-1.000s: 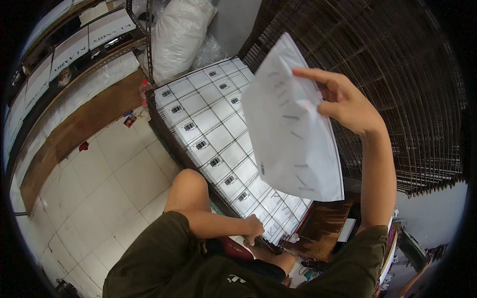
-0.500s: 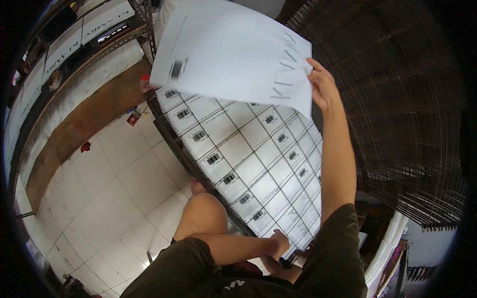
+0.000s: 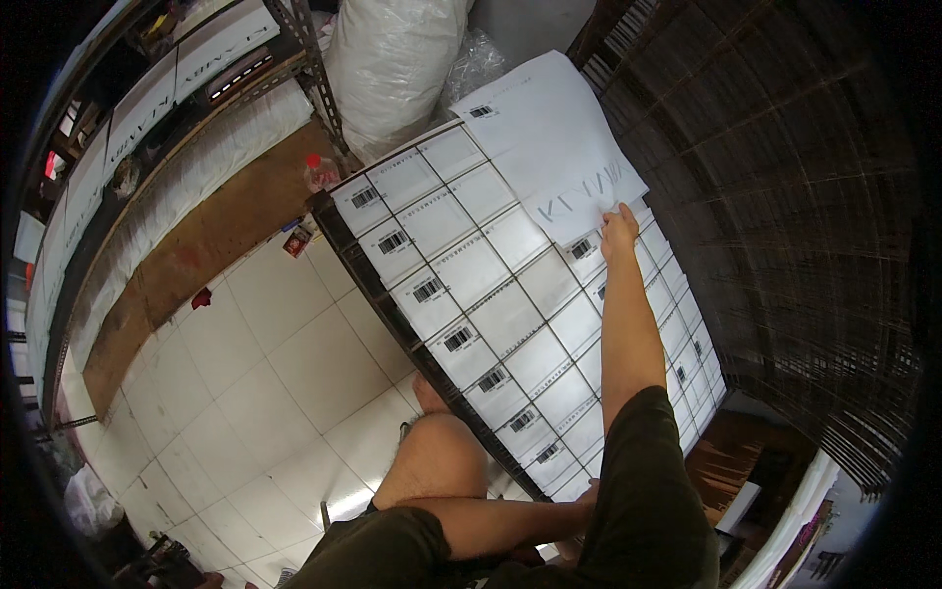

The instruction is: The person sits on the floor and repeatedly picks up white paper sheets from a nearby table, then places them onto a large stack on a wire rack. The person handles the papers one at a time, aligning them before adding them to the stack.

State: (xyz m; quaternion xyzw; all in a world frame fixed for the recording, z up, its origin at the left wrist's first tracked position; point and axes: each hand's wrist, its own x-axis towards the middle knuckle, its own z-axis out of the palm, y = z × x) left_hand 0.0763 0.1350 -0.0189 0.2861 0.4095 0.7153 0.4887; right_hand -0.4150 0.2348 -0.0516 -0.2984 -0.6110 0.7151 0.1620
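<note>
White sheet (image 3: 549, 137) between pinched right fingers (image 3: 624, 212), arm (image 3: 632, 339) outstretched; left fingers (image 3: 592, 489) too hidden to tell.

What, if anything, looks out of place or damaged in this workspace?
A small red scrap and a small, mostly red item lie loose on the tiled floor beside the wooden board; they look like dropped litter. The white sheet in the right hand shows no obvious damage.

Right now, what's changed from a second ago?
The bag, held up before, has moved forward and down over the rack's far right corner. The right hand still grips it; the left hand stays by the near end.
</note>
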